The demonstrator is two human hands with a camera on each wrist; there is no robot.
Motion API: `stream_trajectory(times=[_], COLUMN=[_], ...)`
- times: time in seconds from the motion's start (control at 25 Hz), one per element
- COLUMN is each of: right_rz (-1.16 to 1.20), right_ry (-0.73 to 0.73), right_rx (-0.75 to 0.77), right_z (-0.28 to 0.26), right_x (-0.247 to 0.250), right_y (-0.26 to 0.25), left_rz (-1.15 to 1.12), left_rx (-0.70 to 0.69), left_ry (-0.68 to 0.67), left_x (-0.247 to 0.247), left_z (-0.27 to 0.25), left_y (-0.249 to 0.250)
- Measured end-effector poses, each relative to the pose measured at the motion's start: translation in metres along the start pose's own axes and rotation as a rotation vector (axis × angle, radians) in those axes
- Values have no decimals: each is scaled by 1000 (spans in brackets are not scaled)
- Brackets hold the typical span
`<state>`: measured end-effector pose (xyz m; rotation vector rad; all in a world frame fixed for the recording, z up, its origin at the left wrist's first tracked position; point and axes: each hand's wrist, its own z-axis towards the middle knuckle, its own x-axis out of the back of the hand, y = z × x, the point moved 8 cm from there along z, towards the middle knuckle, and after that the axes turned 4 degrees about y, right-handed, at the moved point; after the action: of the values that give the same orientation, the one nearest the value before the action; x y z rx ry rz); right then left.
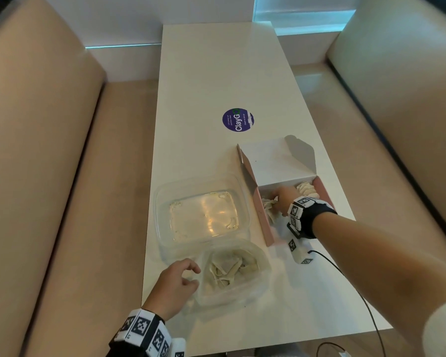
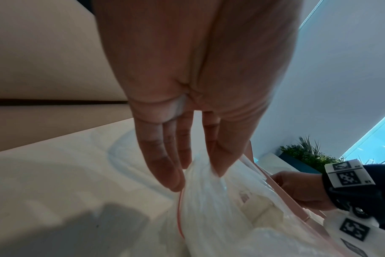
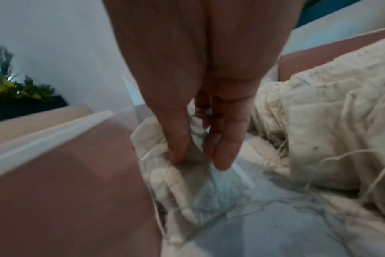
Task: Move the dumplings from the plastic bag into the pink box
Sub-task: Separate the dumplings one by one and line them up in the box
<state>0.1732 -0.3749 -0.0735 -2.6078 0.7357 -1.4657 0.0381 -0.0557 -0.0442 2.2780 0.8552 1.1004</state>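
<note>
A clear plastic bag (image 1: 232,276) holding several pale cloth dumplings (image 1: 225,271) lies on the white table near its front edge. My left hand (image 1: 183,279) pinches the bag's rim (image 2: 200,168) between thumb and fingers. To the right stands the pink box (image 1: 262,217) with its white lid raised. My right hand (image 1: 281,202) is inside the box, its fingers (image 3: 178,147) pinching a dumpling (image 3: 176,173) against the left wall. Other dumplings (image 1: 307,189) lie at the box's far end and appear again (image 3: 319,130) in the right wrist view.
A clear plastic container (image 1: 201,215) sits left of the box, just beyond the bag. A round purple sticker (image 1: 238,120) marks the table's middle. Beige benches (image 1: 49,176) flank the table. A black cable (image 1: 350,279) trails from my right wrist across the table.
</note>
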Motion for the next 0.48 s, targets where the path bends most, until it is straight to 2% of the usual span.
stream_trajectory(times=[0.12,0.2,0.36,0.48], right_rz=[-112,-106,-42,-95], right_ry=[-24,-3,139,212], right_rx=[26,45,98,145], right_z=[0,1,2,3], right_x=[-7,-7,4,11], right_y=[3,3,-5,-9], left_rz=[-2,-1,7,6], left_rx=[28,26,13,20], left_ry=[-18,-23,-29,-36], left_x=[0,-1,-3,-6], left_z=[2,5,7,8], left_y=[-4,-5,-7,-10])
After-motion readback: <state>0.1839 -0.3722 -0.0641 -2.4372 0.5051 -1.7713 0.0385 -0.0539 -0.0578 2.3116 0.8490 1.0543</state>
